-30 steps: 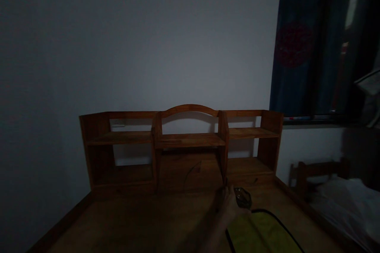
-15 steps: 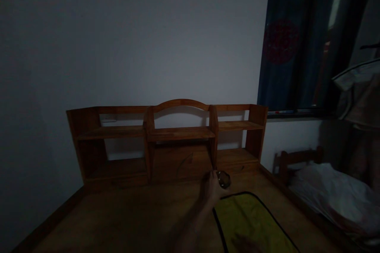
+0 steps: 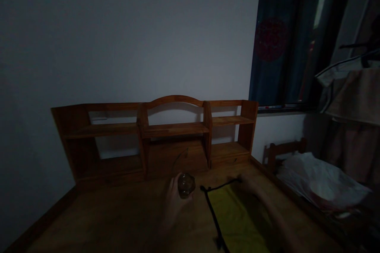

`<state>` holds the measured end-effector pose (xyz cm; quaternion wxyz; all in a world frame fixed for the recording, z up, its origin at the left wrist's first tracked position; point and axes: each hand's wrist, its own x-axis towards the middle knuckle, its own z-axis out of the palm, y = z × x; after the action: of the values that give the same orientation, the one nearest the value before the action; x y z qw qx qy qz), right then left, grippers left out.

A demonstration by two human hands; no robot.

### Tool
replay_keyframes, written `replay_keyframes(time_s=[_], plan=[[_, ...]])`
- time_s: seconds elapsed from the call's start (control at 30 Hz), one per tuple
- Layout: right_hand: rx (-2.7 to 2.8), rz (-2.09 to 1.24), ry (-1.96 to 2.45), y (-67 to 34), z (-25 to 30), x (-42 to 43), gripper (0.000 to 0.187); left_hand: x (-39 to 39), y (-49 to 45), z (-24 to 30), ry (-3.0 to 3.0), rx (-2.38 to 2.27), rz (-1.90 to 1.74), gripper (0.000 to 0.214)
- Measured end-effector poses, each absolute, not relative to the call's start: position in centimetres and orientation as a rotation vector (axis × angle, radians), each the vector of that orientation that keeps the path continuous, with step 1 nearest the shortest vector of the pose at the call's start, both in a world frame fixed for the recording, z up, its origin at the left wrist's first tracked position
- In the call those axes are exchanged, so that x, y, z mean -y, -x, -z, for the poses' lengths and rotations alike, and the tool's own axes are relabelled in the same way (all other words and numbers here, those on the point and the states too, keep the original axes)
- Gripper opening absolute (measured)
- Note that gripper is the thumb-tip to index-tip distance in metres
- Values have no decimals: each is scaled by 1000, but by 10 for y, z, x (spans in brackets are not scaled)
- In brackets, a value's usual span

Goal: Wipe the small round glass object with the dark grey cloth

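Observation:
My left hand (image 3: pixel 173 201) is wrapped round the side of a small, dark see-through glass cup (image 3: pixel 186 185), just above or on the wooden desk, left of the cloth. A yellow cloth (image 3: pixel 237 217) with a black border lies at the right of the desk, its far edge wavy. At its far right corner is my right hand (image 3: pixel 245 180), fingers closed on the black border; the dim light blurs them. My right forearm crosses over the right part of the cloth and hides some of it.
A wooden shelf unit (image 3: pixel 175 129) stands along the back of the desk (image 3: pixel 103 217), against the white wall. Right of the desk are a chair (image 3: pixel 286 148) and a white plastic bag (image 3: pixel 320 178). Clothes (image 3: pixel 356 95) hang near the dark window.
My left hand has carried the glass cup leftward, away from the cloth. My right hand has moved from the near part of the cloth to its far right corner, and the border there has crumpled.

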<state>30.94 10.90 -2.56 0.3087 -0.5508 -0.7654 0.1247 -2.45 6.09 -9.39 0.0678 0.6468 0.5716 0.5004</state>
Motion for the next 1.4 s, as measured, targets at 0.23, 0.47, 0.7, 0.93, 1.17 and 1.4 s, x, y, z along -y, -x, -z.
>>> replay_keyframes(time_s=[0.23,0.47,0.7,0.93,1.17,1.4], plan=[[1942,-426,1082,-207,-11,-138,34,-31,47,91,-1895,-1801,-1695,81],[1903,-371,785,-125,18,-91,26,-24,39,83,-1885,-1769,-1699,70],[2137,-250,634,-112,65,-74,22,-39,52,110,-1924,-1906,-1634,75],[2264,-20,667,-112,72,-61,30,-34,59,113,-2029,-1937,-1621,76],[2434,-2,656,-117,59,-56,44,-32,61,109,-2126,-1970,-1647,73],[2580,112,658,-116,63,-63,70,-31,69,102,-2315,-1955,-1580,72]])
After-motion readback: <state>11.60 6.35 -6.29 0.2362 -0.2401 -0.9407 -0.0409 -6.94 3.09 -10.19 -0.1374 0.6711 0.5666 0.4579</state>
